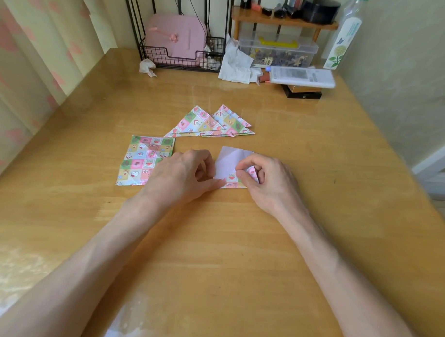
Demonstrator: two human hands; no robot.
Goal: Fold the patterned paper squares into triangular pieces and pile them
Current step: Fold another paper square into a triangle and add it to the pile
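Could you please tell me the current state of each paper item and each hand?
sheet: white side up, near corner turned over.
right hand: pinches that corner.
left hand: thumb on the sheet's near edge.
squares: flat, unfolded.
triangles: folded, overlapping pile.

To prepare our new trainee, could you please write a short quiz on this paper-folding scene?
1. True or false: the folded triangles lie farther from the person than the sheet being folded.
2. Which hand pinches the sheet's turned-up patterned corner? A) left B) right
3. Fill in: the unfolded squares lie on the sheet's ___ side.
Key: 1 true; 2 B, the right hand; 3 left.
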